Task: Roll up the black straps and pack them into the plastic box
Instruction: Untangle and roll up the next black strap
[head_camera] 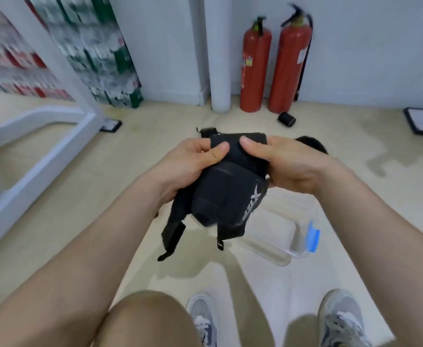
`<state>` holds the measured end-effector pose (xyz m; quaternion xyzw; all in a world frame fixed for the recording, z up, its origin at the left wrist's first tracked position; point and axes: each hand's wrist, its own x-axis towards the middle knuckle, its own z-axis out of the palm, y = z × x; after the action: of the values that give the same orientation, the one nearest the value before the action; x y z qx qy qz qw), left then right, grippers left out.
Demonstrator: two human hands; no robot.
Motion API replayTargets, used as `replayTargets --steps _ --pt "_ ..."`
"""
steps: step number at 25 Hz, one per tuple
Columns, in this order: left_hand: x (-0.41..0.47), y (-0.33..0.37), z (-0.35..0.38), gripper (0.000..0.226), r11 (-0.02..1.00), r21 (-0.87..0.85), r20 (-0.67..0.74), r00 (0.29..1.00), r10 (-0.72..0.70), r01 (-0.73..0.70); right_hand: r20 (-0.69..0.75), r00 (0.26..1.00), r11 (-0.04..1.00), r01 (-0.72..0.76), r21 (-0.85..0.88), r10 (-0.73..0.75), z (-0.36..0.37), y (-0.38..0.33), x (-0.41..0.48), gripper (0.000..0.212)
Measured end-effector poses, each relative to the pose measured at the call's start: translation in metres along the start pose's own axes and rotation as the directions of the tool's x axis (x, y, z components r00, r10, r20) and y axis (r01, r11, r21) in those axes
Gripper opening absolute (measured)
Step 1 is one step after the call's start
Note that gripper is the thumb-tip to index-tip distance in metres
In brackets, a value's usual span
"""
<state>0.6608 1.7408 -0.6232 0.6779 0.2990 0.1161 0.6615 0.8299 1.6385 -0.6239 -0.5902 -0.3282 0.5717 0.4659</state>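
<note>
A wide black strap [228, 194] with white lettering hangs between both hands above the floor. My left hand [195, 164] pinches its upper left edge with thumb on top. My right hand [288, 164] grips the upper right edge, thumb pressed on the fabric. The strap's loose ends dangle below. Under it, on the floor, stands a clear plastic box [283, 236] with a blue latch on its right side. More black strap pieces lie behind the hands: one [209, 131] at the left, one [310, 144] at the right, both partly hidden.
Two red fire extinguishers [275, 66] stand against the far wall, a small black cylinder [286, 119] lying beside them. A white metal frame [42, 146] runs along the left. My knee and shoes are at the bottom edge.
</note>
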Motion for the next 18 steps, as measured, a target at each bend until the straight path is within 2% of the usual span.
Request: replayTargets --steps 1,3,4,6,8,10,12,13,14,16,18 --pt "-0.017 0.020 0.009 0.030 0.996 0.078 -0.002 0.999 0.033 -0.033 -0.169 0.981 0.994 0.101 0.032 -0.095 0.001 -0.012 -0.016 0.034" --pt "-0.055 0.053 0.021 0.059 0.980 0.183 0.028 0.997 0.074 -0.078 -0.495 0.848 0.946 0.292 0.140 -0.189 -0.006 -0.030 -0.043 0.013" --pt "-0.074 0.070 0.027 0.065 0.977 0.181 0.048 0.993 0.108 -0.115 -0.597 0.780 0.904 0.374 0.206 -0.187 -0.014 -0.037 -0.058 0.012" --pt "-0.115 0.099 0.036 0.062 0.972 0.035 0.114 0.967 0.228 -0.234 -0.674 0.725 0.844 0.443 0.304 -0.138 -0.037 -0.040 -0.089 0.023" --pt "-0.145 0.123 0.042 0.056 0.911 -0.121 0.047 0.914 0.402 -0.395 -0.656 0.748 0.828 0.427 0.365 -0.097 -0.049 -0.032 -0.119 0.036" --pt "-0.156 0.133 0.050 0.044 0.813 -0.247 -0.110 0.849 0.517 -0.527 -0.521 0.852 0.856 0.308 0.416 -0.054 -0.042 -0.022 -0.141 0.039" --pt "-0.159 0.135 0.065 0.023 0.685 -0.414 -0.237 0.798 0.554 -0.599 -0.354 0.935 0.904 0.163 0.395 -0.014 -0.022 -0.011 -0.157 0.039" --pt "-0.160 0.134 0.071 0.015 0.620 -0.505 -0.285 0.794 0.537 -0.600 -0.292 0.956 0.905 0.119 0.410 0.007 -0.013 -0.004 -0.162 0.039" --pt "-0.159 0.131 0.076 0.018 0.574 -0.573 -0.306 0.802 0.513 -0.585 -0.251 0.968 0.902 0.088 0.423 0.023 -0.003 0.000 -0.166 0.040" --pt "-0.156 0.118 0.083 0.034 0.554 -0.631 -0.282 0.826 0.488 -0.543 -0.201 0.978 0.902 0.038 0.430 0.054 0.013 0.006 -0.175 0.041" --pt "-0.153 0.104 0.088 0.041 0.634 -0.590 -0.207 0.852 0.480 -0.500 -0.167 0.985 0.876 0.051 0.480 0.034 0.020 -0.001 -0.181 0.038"
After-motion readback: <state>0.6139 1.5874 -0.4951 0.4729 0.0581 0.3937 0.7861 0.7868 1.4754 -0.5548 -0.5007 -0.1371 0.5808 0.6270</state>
